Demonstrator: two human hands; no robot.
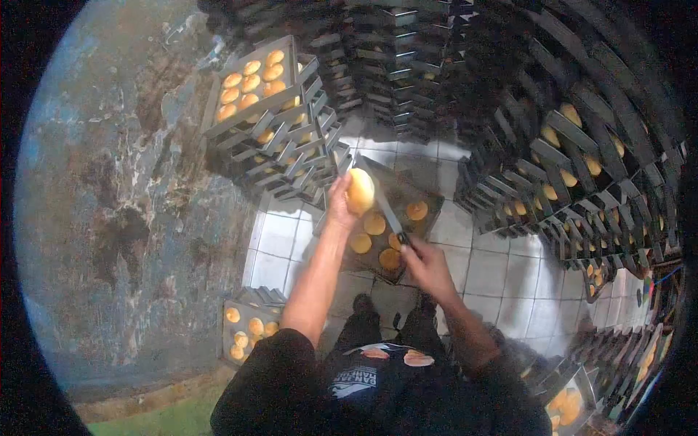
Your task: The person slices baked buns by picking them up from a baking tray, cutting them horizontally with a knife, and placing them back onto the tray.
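Note:
My left hand (pixel 340 200) is raised over a dark baking tray (pixel 429 198) and holds a round golden bun (pixel 360 190). My right hand (pixel 425 265) grips the handle of a long knife (pixel 385 207) whose blade runs up to the bun. Several more buns (pixel 375 224) lie on the tray below both hands. The tray rests on a white tiled floor (pixel 494 269).
A tall stack of trays with buns (pixel 262 87) stands at the upper left against a stained blue wall (pixel 109 182). More stacks (pixel 574 167) crowd the right and back. A small tray of buns (pixel 247 330) sits low at the left. My shoes (pixel 363 305) stand beneath the tray.

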